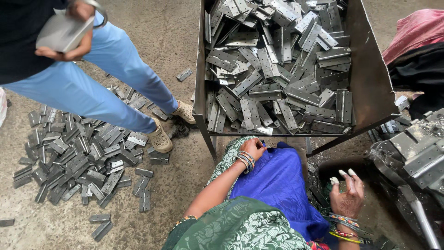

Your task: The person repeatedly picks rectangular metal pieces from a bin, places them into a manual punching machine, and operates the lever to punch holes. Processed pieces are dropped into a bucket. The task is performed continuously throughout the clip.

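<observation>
Dull grey metal hinges (277, 69) filling the rusty brown bin (370, 78) top centre, more grey ones (78, 157) scattered over the mottled tan floor (171, 28) at left. Bright blue cloth (277, 185) bottom centre, green fabric with white leafy print (236, 229) below. Light blue trousers (92, 88) and beige shoes (161, 138) upper left. Pink cloth (416, 30) top right. Multicoloured bangles (245, 160) mid-frame.

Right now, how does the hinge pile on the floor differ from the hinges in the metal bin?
The floor pile lies spread low and thin on the concrete, with strays around it; the bin hinges are heaped deep inside the bin's walls. The floor pile lies by another person's feet; the bin stands just past the left hand. Both are flat grey metal hinges.
</observation>
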### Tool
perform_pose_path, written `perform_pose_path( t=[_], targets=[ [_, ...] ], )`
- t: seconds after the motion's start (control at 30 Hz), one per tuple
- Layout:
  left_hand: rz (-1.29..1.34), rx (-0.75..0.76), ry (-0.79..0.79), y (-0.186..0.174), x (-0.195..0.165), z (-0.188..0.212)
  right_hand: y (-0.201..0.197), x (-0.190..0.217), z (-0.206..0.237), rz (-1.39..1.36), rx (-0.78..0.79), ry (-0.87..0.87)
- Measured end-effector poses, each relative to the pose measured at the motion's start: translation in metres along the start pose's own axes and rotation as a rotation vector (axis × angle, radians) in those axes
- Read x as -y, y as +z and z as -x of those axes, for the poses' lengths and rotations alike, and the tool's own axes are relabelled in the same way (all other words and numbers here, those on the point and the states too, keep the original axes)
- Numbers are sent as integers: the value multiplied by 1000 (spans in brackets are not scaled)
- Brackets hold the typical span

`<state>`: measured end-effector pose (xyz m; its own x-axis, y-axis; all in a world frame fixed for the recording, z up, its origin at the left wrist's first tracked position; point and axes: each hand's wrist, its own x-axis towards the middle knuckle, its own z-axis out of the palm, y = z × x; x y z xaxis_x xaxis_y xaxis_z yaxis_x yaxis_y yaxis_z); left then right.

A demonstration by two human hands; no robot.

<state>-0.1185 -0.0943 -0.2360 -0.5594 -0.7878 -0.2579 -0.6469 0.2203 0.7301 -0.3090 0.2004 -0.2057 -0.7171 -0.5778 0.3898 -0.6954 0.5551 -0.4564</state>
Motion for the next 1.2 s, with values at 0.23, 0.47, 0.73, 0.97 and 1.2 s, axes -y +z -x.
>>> perform_pose_path(
  t=[0.23, 0.47, 0.73, 0.97, 1.2],
  targets=[
    [-48, 15, -9, -4, -3, 1, -11, 9, 1, 7, 22, 59],
    [-257, -26, 37, -3, -15, 0, -13, 1, 8, -16, -11, 12],
    [26, -19, 95, 18, -11, -19, -22, -18, 20, -11, -10, 84],
    [206, -137, 150, 17, 2, -36, -31, -21, 20, -14, 8, 90],
    [-78, -275, 487, -10, 29, -36, -74, 1, 10, -44, 83, 112]
  ],
)
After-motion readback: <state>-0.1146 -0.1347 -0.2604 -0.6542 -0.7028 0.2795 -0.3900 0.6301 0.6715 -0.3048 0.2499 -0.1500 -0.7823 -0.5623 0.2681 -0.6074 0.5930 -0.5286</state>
